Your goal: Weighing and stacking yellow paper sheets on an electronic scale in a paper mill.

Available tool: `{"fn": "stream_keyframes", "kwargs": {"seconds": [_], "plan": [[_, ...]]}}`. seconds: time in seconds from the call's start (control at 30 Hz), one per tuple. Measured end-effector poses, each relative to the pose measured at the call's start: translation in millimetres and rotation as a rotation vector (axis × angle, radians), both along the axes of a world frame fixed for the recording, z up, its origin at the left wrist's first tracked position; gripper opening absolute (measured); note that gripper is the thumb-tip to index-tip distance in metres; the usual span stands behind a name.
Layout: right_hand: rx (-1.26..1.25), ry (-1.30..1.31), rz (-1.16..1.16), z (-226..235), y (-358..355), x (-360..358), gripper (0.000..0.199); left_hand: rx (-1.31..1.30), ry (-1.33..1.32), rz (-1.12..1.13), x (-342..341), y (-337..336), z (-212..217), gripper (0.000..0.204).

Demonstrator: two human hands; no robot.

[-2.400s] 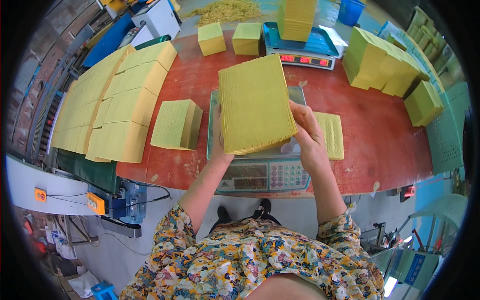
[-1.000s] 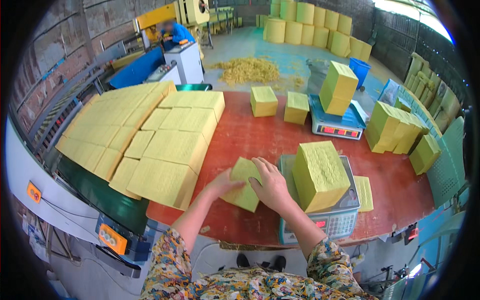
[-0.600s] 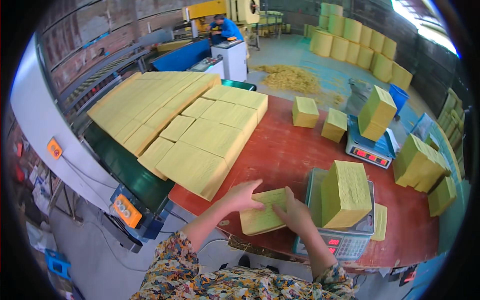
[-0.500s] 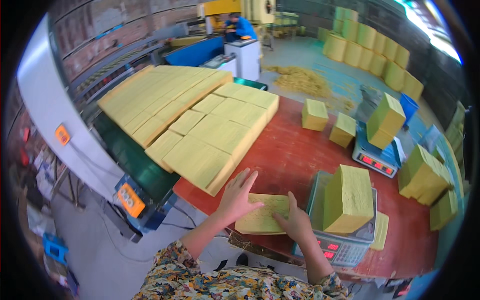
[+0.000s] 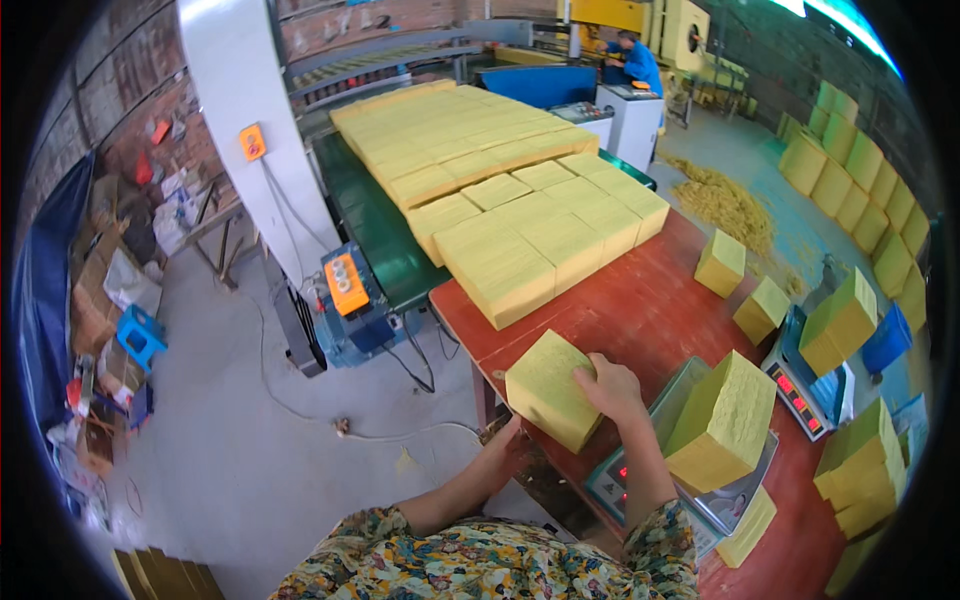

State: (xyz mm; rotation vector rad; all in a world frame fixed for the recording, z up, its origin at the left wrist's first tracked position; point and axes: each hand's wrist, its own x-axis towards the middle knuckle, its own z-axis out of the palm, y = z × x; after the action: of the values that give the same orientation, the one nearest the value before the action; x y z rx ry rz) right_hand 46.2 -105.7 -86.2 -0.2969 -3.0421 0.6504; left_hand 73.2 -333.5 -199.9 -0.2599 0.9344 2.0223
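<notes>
A thick block of yellow paper (image 5: 550,388) is tilted up at the near edge of the red table (image 5: 620,300). My right hand (image 5: 612,388) grips its right side, thumb over the top. Low at the block's near left corner is my left hand (image 5: 500,450); its fingers are blurred and partly hidden, so I cannot tell whether they touch the block. To the right, a digital scale (image 5: 740,500) carries a taller yellow paper block (image 5: 722,420). Beyond the held block, rows of yellow blocks (image 5: 545,235) lie across the table and a green conveyor (image 5: 365,220).
A second scale (image 5: 800,375) bears another yellow block (image 5: 840,320). Loose blocks (image 5: 720,263) stand nearby. An orange control box (image 5: 345,283) and a cable (image 5: 400,436) are at left. A person in blue (image 5: 640,68) works at the back, near yellow scraps (image 5: 725,205).
My view has swung left. The paper block, flat before, is tipped up with my right hand on its side. My left hand, spread above it before, has dropped to its near left corner.
</notes>
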Motion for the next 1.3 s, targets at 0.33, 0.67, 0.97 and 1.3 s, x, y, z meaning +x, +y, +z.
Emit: {"fn": "stream_keyframes", "kwargs": {"seconds": [0.33, 0.67, 0.97, 1.3], "plan": [[-0.091, 0.046, -0.094, -5.5, -36.6, 52.4, 0.049, 0.092, 0.074, 0.063, -0.4, -6.2, 71.2, 0.073], [0.034, 0.071, -0.225, -26.3, -61.5, 50.4, 0.046, -0.169, 0.252, 0.005, -32.1, -10.1, 55.5, 0.105], [0.073, 0.177, -0.312, -29.3, -97.9, 33.4, 0.041, -0.16, 0.424, -0.069, -80.1, -15.7, 22.0, 0.095], [0.08, 0.174, -0.548, -34.1, -142.2, 24.4, 0.041, -0.054, 0.395, -0.252, -116.0, -48.5, 32.4, 0.09]]}}
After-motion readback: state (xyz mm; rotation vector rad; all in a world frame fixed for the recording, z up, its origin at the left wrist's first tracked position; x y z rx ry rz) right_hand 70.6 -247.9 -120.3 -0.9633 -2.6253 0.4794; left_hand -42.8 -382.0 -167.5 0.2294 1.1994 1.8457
